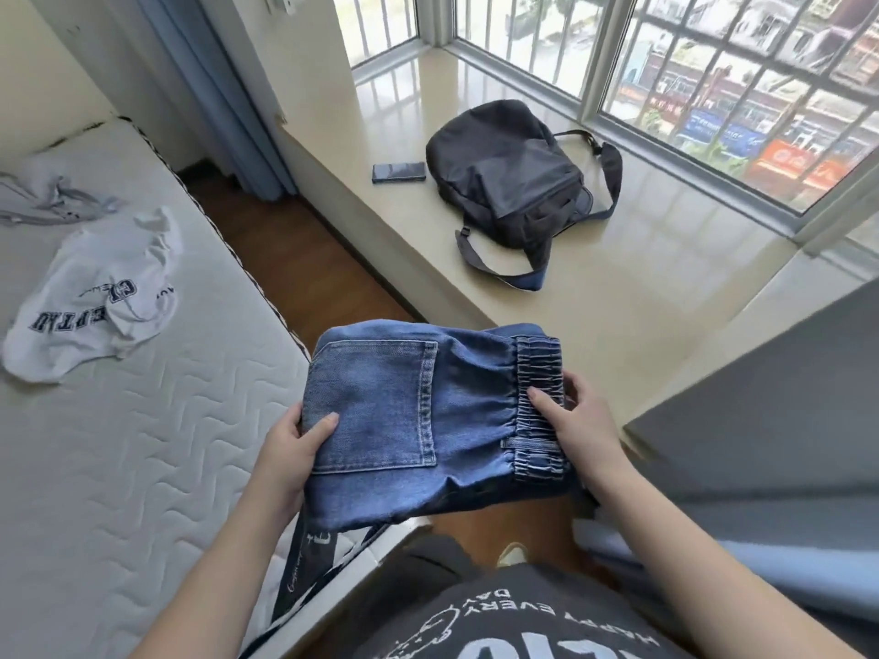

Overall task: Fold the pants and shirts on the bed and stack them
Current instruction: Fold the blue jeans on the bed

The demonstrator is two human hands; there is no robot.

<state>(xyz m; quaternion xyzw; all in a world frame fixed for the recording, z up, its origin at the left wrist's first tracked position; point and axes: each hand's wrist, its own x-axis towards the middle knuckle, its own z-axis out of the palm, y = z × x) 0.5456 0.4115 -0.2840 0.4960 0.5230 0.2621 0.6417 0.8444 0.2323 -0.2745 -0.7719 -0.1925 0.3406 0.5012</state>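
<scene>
— Where are the jeans?
— Folded jeans [428, 416] are held in the air between both hands, above the bed [142, 444] edge. The left hand [292, 449] grips the folded end, thumb on top; the right hand [578, 420] grips the elastic waistband.
— And the shirts?
— A white shirt [95, 297] lies crumpled on the bed.

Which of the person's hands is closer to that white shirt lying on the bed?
Left. The left hand grips the folded jeans on the side toward the white shirt; the right hand holds the waistband side, farther away.
</scene>
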